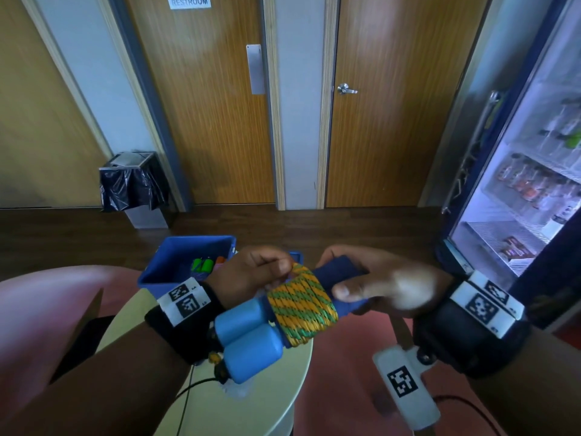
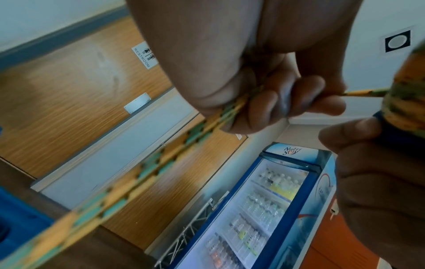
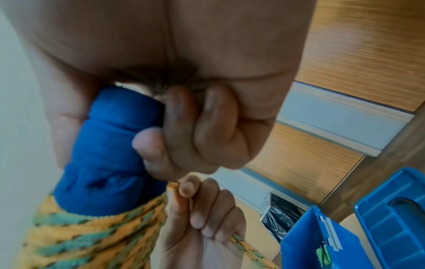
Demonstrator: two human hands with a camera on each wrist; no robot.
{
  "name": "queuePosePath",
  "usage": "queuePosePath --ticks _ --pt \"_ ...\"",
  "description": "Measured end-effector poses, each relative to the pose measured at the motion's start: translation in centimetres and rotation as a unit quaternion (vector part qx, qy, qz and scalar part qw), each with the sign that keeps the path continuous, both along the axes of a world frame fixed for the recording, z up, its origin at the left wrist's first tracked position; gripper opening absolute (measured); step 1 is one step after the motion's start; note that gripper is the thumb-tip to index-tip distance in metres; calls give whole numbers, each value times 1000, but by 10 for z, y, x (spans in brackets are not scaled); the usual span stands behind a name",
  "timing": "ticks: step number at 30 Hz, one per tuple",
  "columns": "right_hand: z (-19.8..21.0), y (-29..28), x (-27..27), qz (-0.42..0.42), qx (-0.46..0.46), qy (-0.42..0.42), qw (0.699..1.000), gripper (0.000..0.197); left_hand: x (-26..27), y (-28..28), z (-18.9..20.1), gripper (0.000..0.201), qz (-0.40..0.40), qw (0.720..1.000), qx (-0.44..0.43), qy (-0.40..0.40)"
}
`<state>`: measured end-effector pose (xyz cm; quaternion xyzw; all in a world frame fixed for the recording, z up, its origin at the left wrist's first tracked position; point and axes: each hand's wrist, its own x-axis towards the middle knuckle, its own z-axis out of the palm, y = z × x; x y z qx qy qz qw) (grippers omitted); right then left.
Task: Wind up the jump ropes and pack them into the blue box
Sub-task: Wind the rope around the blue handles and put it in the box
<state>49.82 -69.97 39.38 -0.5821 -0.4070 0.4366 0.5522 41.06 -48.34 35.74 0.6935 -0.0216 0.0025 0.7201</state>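
Right grip (image 1: 374,286) clenches the dark-blue handles (image 1: 338,272) so the coil stays firm; left grip (image 1: 251,273) pinches the orange-green rope (image 1: 301,305), keeping it taut. Blue box (image 1: 157,269) waits open at ten o'clock on the bench (image 1: 251,413).

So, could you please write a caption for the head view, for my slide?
Left hand winds the yellow-green rope around blue handles held by the right hand, before the blue box.

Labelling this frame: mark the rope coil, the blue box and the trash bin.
rope coil (image 1: 302,305): head view, middle of the wound turns.
blue box (image 1: 163,262): head view, left wall.
trash bin (image 1: 133,187): head view, black liner front.
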Motion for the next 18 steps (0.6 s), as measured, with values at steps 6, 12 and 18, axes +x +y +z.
queuePosePath --ticks 6,12,18 --pt "-7 9 -5 -63 94 86 990 54 -1 -48 -9 16 2 966 -254 47" --pt "-12 22 -9 -196 124 139 963 55 1 -70 -35 35 85 931 -353 44" --pt "-9 32 -15 -306 131 83 939 26 1 -85 -10 59 236 964 -125 -19"
